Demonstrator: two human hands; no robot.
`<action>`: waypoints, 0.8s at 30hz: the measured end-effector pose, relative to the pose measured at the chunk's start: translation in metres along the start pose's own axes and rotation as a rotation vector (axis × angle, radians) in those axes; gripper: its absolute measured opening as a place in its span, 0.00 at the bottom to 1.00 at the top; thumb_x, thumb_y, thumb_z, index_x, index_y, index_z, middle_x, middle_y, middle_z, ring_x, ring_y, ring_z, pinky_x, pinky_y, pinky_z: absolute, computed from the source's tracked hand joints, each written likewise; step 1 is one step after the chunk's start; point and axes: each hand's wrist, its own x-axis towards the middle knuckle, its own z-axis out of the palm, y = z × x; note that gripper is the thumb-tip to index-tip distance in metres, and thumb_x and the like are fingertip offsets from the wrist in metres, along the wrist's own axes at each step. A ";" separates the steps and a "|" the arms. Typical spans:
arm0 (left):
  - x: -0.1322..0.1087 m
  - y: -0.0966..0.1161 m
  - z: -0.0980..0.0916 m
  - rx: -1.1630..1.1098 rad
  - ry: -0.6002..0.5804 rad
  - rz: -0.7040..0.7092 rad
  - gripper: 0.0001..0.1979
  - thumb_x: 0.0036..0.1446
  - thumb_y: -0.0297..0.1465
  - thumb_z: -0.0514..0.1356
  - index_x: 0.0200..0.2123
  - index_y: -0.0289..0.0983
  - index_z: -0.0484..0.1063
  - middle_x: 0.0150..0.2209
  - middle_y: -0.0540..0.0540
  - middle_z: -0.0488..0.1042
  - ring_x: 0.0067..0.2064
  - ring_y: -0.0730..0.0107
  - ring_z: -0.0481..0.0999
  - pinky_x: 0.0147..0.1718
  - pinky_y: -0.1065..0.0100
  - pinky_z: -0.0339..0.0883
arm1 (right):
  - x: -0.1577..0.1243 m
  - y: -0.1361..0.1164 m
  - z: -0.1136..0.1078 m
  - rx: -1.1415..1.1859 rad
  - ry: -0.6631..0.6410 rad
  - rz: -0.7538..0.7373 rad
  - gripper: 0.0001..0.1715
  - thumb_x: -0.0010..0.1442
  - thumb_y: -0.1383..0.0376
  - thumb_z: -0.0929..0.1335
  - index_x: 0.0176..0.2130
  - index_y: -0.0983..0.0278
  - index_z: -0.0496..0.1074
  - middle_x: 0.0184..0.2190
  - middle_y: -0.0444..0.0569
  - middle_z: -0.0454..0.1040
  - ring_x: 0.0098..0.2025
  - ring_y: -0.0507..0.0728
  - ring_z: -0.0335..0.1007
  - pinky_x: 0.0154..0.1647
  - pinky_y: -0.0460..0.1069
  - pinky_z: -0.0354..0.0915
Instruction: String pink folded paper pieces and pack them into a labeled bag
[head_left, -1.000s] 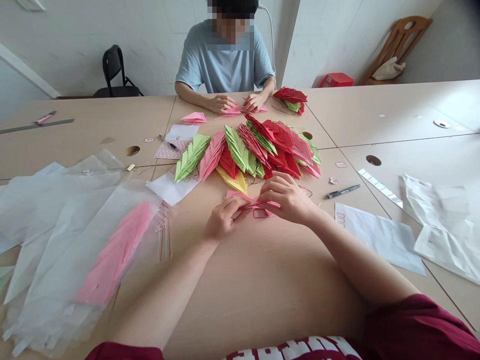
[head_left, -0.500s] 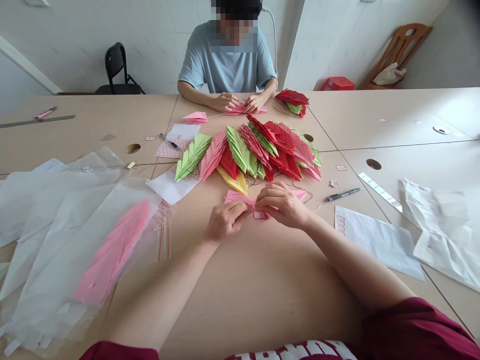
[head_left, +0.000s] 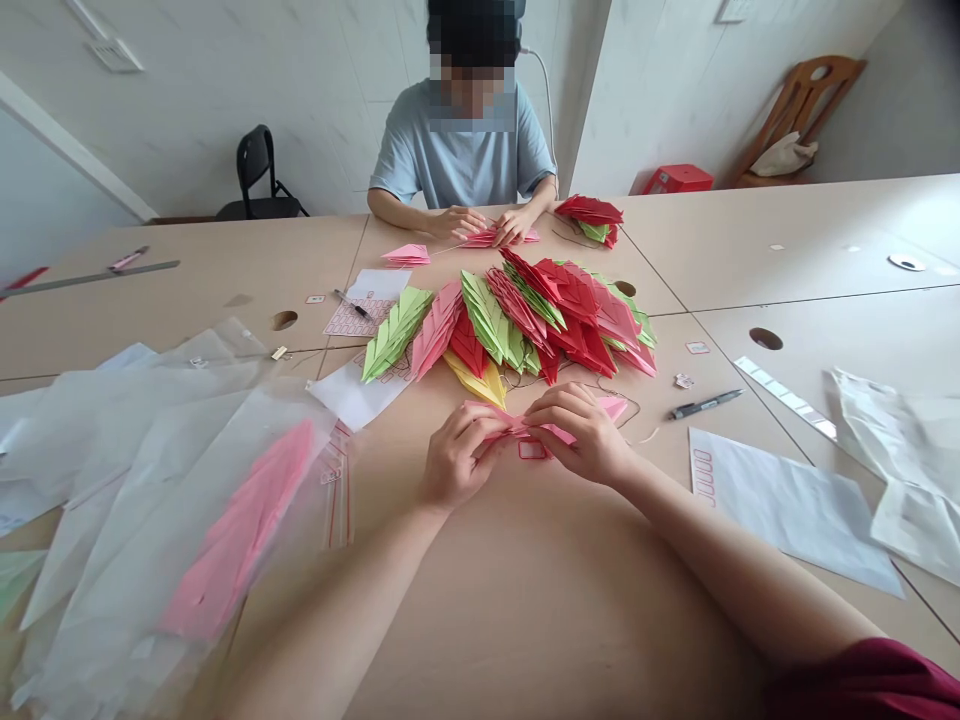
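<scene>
My left hand (head_left: 457,455) and my right hand (head_left: 577,430) meet at the middle of the table, both with fingers pinched on a pink folded paper piece (head_left: 517,428). A small red-framed label (head_left: 532,450) lies under the paper between the hands. Just beyond them spreads a heap of folded paper leaves (head_left: 517,315) in green, pink, red and yellow. A thin cord (head_left: 630,410) curls on the table to the right of the pink piece.
A person in a pale blue shirt (head_left: 465,150) sits opposite, hands on pink paper (head_left: 491,235). Clear plastic bags (head_left: 150,470), one holding a pink leaf, cover the left side. A pen (head_left: 705,403), white sheets (head_left: 787,505) and crumpled wrappers (head_left: 900,440) lie right.
Both hands stayed pinched on the pink piece, working it slightly. The camera tilted up a little, so everything sits lower in view.
</scene>
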 end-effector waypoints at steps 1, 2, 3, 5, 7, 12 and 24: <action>0.000 0.000 0.000 0.004 -0.008 0.002 0.08 0.58 0.27 0.61 0.42 0.40 0.72 0.41 0.45 0.75 0.44 0.68 0.75 0.44 0.66 0.71 | -0.002 -0.001 0.003 -0.016 0.010 0.005 0.08 0.62 0.70 0.66 0.42 0.61 0.71 0.39 0.49 0.76 0.43 0.57 0.68 0.44 0.53 0.64; 0.000 0.001 0.000 0.011 -0.016 0.008 0.08 0.59 0.26 0.60 0.42 0.40 0.72 0.40 0.45 0.75 0.44 0.68 0.75 0.44 0.66 0.71 | -0.004 -0.002 0.006 -0.031 0.018 0.007 0.10 0.62 0.71 0.66 0.43 0.61 0.70 0.39 0.49 0.76 0.43 0.57 0.68 0.45 0.54 0.64; 0.000 0.001 -0.001 0.020 -0.022 0.019 0.08 0.59 0.25 0.59 0.42 0.40 0.72 0.40 0.46 0.76 0.44 0.68 0.75 0.44 0.66 0.71 | -0.005 -0.003 0.008 -0.046 0.028 0.007 0.11 0.62 0.71 0.66 0.44 0.60 0.70 0.40 0.49 0.76 0.44 0.57 0.68 0.46 0.54 0.63; 0.001 0.002 -0.001 0.037 -0.028 0.050 0.09 0.60 0.24 0.58 0.43 0.40 0.72 0.40 0.47 0.76 0.44 0.69 0.75 0.45 0.66 0.70 | -0.007 -0.006 0.012 -0.071 0.050 0.003 0.12 0.61 0.71 0.66 0.46 0.60 0.70 0.41 0.49 0.76 0.44 0.57 0.68 0.47 0.55 0.63; 0.000 0.003 0.000 0.049 -0.036 0.077 0.10 0.60 0.24 0.58 0.43 0.40 0.72 0.40 0.47 0.77 0.43 0.70 0.75 0.45 0.67 0.69 | -0.008 -0.008 0.015 -0.082 0.079 -0.007 0.11 0.61 0.70 0.67 0.45 0.60 0.70 0.40 0.49 0.76 0.43 0.57 0.69 0.47 0.55 0.64; -0.001 0.004 0.001 0.018 -0.020 0.058 0.08 0.59 0.26 0.59 0.43 0.40 0.72 0.39 0.47 0.77 0.41 0.69 0.75 0.43 0.66 0.70 | -0.010 -0.011 0.014 -0.126 0.110 -0.102 0.13 0.60 0.74 0.65 0.45 0.62 0.68 0.39 0.49 0.75 0.44 0.57 0.70 0.50 0.56 0.64; 0.003 0.006 0.001 -0.019 0.008 0.033 0.10 0.58 0.23 0.61 0.42 0.40 0.73 0.40 0.48 0.79 0.43 0.69 0.76 0.46 0.64 0.70 | -0.013 -0.014 0.017 -0.125 0.248 -0.033 0.17 0.58 0.72 0.68 0.47 0.59 0.65 0.40 0.52 0.73 0.43 0.59 0.69 0.46 0.57 0.67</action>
